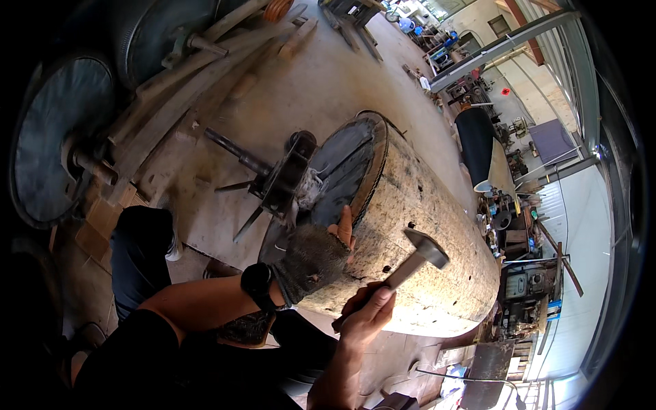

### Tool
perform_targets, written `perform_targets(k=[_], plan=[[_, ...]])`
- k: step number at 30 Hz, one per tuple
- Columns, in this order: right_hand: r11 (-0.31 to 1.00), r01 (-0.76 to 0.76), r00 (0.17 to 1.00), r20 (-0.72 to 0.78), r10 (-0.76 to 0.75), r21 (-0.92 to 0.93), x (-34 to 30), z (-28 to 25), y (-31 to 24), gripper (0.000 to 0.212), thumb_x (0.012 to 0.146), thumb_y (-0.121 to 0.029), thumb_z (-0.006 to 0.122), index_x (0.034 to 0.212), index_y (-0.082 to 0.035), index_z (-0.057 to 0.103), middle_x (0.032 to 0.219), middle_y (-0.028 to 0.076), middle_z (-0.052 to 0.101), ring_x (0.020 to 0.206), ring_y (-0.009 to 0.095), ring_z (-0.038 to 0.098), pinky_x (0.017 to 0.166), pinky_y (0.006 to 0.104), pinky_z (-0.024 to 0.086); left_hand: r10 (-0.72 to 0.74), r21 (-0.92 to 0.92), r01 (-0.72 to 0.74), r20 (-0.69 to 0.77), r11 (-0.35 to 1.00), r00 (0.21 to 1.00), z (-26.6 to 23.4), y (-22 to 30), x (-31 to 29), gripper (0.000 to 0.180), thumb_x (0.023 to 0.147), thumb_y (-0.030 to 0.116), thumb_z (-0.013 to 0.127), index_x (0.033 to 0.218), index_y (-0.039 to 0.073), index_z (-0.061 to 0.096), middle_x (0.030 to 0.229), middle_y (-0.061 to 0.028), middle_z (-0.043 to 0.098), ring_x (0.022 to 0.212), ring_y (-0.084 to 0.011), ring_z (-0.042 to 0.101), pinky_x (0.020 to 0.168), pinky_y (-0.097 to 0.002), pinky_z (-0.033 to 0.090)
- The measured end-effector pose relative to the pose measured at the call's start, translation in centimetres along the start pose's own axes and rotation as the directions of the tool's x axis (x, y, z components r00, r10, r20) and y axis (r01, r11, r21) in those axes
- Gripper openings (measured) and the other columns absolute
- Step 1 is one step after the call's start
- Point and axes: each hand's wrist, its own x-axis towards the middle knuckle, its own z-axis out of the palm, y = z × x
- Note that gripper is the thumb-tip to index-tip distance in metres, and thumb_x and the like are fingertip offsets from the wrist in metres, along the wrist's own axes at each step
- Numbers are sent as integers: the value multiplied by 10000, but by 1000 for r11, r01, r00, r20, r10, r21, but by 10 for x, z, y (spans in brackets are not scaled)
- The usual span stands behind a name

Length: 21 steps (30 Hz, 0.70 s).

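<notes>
A large pale, dark-speckled drum (pixel 424 219) lies on its side in front of me, with several dark holes in its curved surface. Its dark end face (pixel 342 167) is turned to the left and has a twisted cord-like edging. My left hand (pixel 318 256), in a grey glove with bare fingertips, rests at the near part of this rim. Its fingers are drawn together there, and what they may hold is hidden. Just right of it, my right hand (pixel 369 314) is bare and grips a hammer (pixel 425 250), its metal head raised over the drum's surface.
A metal shaft with a bearing bracket (pixel 283 174) juts from the drum's end. Round drum ends with shafts (pixel 65 143) and long wooden planks (pixel 198 75) lie at the left. Behind stands a black-and-tan roller (pixel 482 147); cluttered shelves and machines line the right wall.
</notes>
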Motion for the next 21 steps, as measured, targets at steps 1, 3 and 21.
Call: perform_targets(k=[1,3,21], plan=[[997,-69,998,-5,69,15,4,-3,-5,459,1097,-482,369,923,-76,493,600,-10,429,394,79,359,348,234,293,-19,9,19,41,1000,999,-2,1,1,709,916,190,641,1483,-127,355,638,-85,539,517,-265,544,602,-444,481],[965,-252,958,157,240,67,8,-3,-4,475,1092,-506,367,903,-84,473,595,-13,403,394,86,364,347,242,296,-12,10,11,28,1000,1000,3,-3,-3,714,922,189,638,1492,-123,342,640,-81,541,523,-258,548,615,-440,483],[692,436,865,56,-499,-575,-1,-6,13,278,1091,-230,450,884,-50,500,573,14,495,418,102,432,370,301,288,18,31,-18,-7,999,1000,4,-1,-3,724,910,195,671,1476,-141,370,665,-99,542,539,-242,547,504,-405,438]])
